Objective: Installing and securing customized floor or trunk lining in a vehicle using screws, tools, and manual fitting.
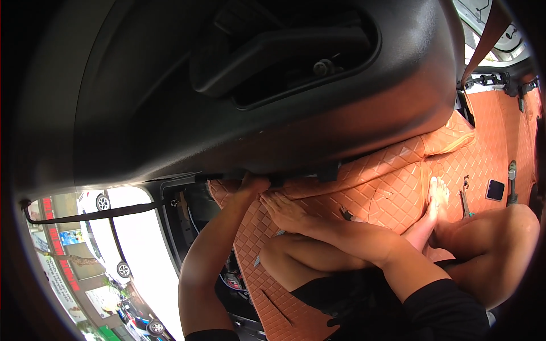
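Note:
An orange quilted mat [392, 196] covers the floor and rises in a fold along the lower edge of a large black plastic panel [318, 128]. My left hand [254, 183] reaches in where the mat meets that edge; its fingers are mostly hidden under the panel. Just right of it, my right hand [282, 211] lies flat on the mat, fingers stretched out toward the seam and holding nothing. Beyond my right forearm a small dark-tipped tool [348, 215] rests on the mat, partly hidden by my arm.
My bent bare legs rest on the mat. To the right lie a phone [495, 190], a slim tool with a teal handle [465, 204] and a grey metal tool [512, 179]. At left, the open doorway with a black strap [108, 215] shows a parked white car [102, 227]. Wiring [233, 278] shows beside the mat.

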Tool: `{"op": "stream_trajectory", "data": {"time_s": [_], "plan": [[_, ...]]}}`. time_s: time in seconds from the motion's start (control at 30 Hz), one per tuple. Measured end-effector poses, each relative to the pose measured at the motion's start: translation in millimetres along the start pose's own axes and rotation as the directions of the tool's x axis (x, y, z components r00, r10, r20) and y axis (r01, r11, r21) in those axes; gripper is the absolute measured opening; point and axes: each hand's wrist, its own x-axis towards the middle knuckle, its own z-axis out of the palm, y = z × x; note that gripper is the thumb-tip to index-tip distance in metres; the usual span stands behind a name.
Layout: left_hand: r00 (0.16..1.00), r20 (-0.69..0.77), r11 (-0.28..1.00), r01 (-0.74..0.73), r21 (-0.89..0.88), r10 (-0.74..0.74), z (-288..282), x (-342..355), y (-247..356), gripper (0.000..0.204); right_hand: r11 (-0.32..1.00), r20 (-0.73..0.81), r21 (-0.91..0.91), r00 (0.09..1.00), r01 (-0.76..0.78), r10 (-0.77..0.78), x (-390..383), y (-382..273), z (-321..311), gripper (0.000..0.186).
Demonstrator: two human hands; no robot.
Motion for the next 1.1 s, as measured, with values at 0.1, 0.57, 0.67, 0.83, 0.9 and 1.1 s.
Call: {"op": "stream_trajectory", "data": {"time_s": [0.1, 0.57, 0.67, 0.83, 0.9, 1.1], "plan": [[0.985, 0.011, 0.901, 0.163, -0.403, -0.173, 1.9, -4.0, 4.5, 0.045, 0.998, -0.006, -0.06, 0.999, 0.037, -0.037, 3.9, 5.0, -2.2, 0.056], [0.968, 0.109, 0.86, -0.253, 0.444, 0.228, 2.4, 8.5, -29.0, 0.037, 0.954, -0.059, -0.196, 0.974, -0.228, 0.221, -104.5, 41.2, -105.1, 0.052], [0.997, 0.067, 0.993, -0.027, -0.116, 0.035, 0.7, 2.1, -19.9, 0.033, 0.965, -0.066, -0.183, 0.982, -0.188, 0.179, -105.2, 43.6, -96.3, 0.053], [0.968, 0.142, 0.869, 0.25, -0.427, -0.209, 3.2, -2.3, -11.7, 0.032, 0.938, 0.017, -0.194, 0.955, -0.287, 0.296, -98.9, 40.3, -78.8, 0.069], [0.983, 0.1, 0.93, 0.178, -0.322, -0.153, 3.3, 0.6, -13.5, 0.025, 0.938, 0.033, -0.187, 0.952, -0.292, 0.303, -98.5, 39.9, -74.3, 0.072], [0.896, 0.073, 0.721, -0.399, 0.567, 0.439, -8.5, -18.0, -6.3, 0.033, 0.94, 0.051, -0.215, 0.958, -0.265, 0.282, -98.1, 41.7, -80.4, 0.067]]}}
